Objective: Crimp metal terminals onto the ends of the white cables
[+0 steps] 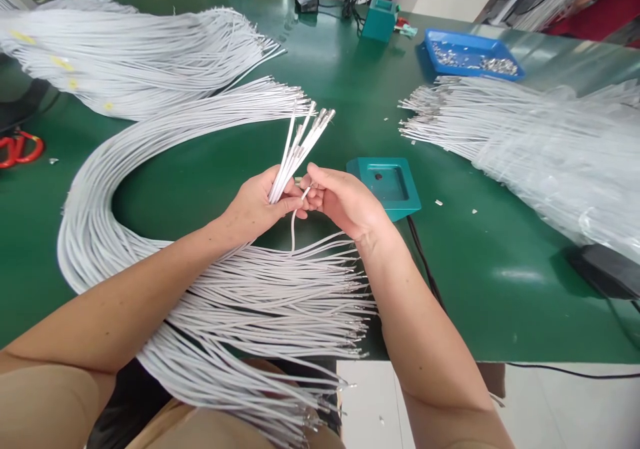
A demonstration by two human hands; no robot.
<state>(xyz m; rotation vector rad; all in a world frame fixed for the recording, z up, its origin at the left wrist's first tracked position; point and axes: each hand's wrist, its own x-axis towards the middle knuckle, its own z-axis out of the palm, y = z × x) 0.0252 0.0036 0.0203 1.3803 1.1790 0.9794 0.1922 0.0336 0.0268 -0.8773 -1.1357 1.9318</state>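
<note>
Here | left hand (260, 202): closed round wires (291, 162) | right hand (347, 199): curled, perhaps pinching one

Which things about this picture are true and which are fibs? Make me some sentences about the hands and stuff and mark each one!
1. The left hand holds several white cables. True.
2. The right hand is near the left hand. True.
3. Shiny bits lie in the blue tray. True.
4. The right hand is in the blue tray. False: it is at the end of a single cable.
5. Nothing red is in view. False: red looped handles lie on the green table.
</note>
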